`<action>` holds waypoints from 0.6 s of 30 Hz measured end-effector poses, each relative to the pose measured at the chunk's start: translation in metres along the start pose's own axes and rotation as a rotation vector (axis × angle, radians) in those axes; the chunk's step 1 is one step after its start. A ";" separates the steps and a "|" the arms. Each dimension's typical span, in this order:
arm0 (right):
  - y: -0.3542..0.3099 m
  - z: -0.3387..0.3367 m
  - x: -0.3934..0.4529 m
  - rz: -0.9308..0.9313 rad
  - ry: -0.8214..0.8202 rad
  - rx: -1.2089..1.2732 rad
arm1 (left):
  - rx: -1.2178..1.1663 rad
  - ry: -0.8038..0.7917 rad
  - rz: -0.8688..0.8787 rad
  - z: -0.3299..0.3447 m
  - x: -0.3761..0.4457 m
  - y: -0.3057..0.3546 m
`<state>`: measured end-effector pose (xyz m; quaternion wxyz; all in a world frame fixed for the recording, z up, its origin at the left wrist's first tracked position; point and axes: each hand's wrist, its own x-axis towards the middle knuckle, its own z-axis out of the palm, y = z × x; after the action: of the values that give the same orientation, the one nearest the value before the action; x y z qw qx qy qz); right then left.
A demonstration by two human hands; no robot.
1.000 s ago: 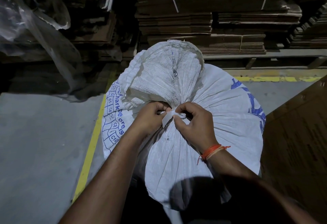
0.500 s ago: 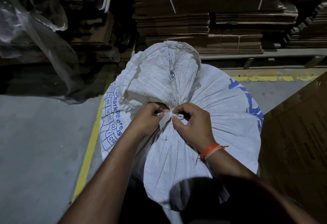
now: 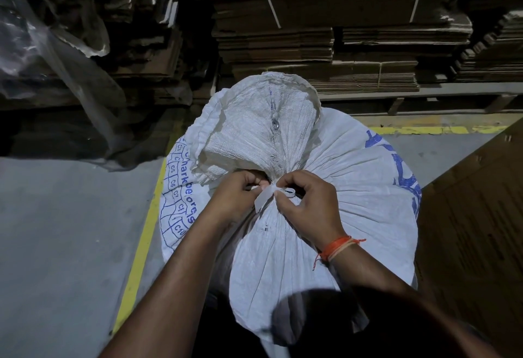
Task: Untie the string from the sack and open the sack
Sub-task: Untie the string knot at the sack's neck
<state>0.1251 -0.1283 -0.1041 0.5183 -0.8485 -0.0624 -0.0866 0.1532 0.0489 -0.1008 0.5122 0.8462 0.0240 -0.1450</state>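
Note:
A full white woven sack (image 3: 353, 188) with blue print stands upright in front of me. Its neck is gathered and bound by a flat white string (image 3: 267, 198), with the loose mouth fanning out above the tie. My left hand (image 3: 235, 199) pinches the string at the knot's left side. My right hand (image 3: 308, 205), with an orange thread band at the wrist, pinches the knot from the right; a small loop shows beside its fingers. Both hands touch each other at the knot.
Stacks of flattened cardboard (image 3: 325, 32) on a pallet fill the back. Crumpled clear plastic sheet (image 3: 56, 55) hangs at the left. A brown carton (image 3: 475, 230) stands close on the right. Yellow floor line (image 3: 138, 244) runs along the grey concrete floor beside the sack.
Both hands stay at the knot with only slight finger shifts; the string's flat end has pulled a bit further out between them.

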 end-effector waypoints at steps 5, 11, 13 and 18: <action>-0.001 0.000 0.000 -0.003 -0.005 -0.003 | -0.022 -0.015 0.014 0.002 -0.001 0.002; 0.000 -0.001 0.000 -0.002 -0.009 -0.003 | -0.041 -0.042 0.022 0.002 -0.001 0.002; 0.001 -0.001 -0.001 -0.005 -0.007 -0.002 | -0.049 -0.051 0.020 0.001 -0.001 0.002; 0.001 0.000 0.000 -0.015 0.004 -0.011 | -0.051 -0.053 0.010 0.002 -0.001 0.003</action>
<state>0.1250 -0.1286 -0.1050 0.5133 -0.8506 -0.0671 -0.0924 0.1519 0.0462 -0.0989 0.5349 0.8288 0.0099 -0.1642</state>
